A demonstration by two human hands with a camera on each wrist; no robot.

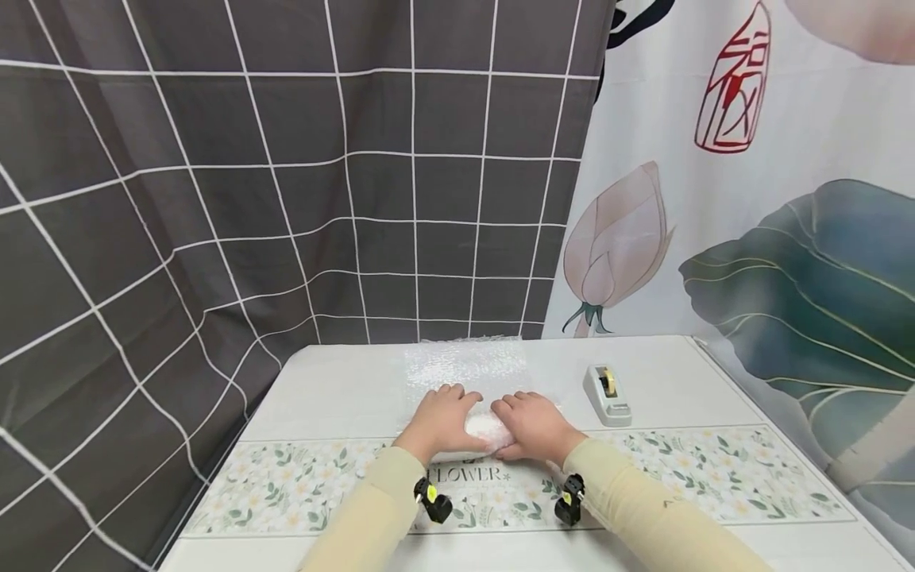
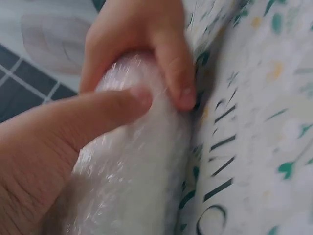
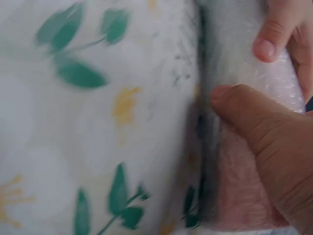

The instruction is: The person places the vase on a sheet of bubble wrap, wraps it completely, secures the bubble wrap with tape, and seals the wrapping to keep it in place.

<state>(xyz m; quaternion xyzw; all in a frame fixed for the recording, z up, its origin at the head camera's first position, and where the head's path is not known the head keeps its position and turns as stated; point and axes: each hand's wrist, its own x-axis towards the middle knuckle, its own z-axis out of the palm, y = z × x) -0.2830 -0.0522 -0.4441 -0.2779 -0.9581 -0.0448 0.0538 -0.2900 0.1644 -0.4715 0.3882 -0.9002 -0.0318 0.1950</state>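
Note:
On the table, a roll-shaped bundle in clear bubble wrap (image 1: 489, 429) lies crosswise between both hands. Its contents look whitish in the left wrist view and pinkish at one end in the right wrist view; what they are is hidden by the wrap. My left hand (image 1: 439, 423) grips the bundle's left part, thumb (image 2: 105, 115) across the top. Around the right part, my right hand (image 1: 532, 429) holds it with the thumb (image 3: 244, 105) on the near side. A flat stretch of bubble wrap (image 1: 465, 367) extends behind the bundle toward the table's back edge.
A white tape dispenser (image 1: 608, 396) with a yellow roll stands right of the hands. The white table (image 1: 336, 381) carries a floral strip (image 1: 300, 485) printed with lettering. Dark grid cloth (image 1: 286, 199) and a flower-print curtain (image 1: 643, 302) hang behind.

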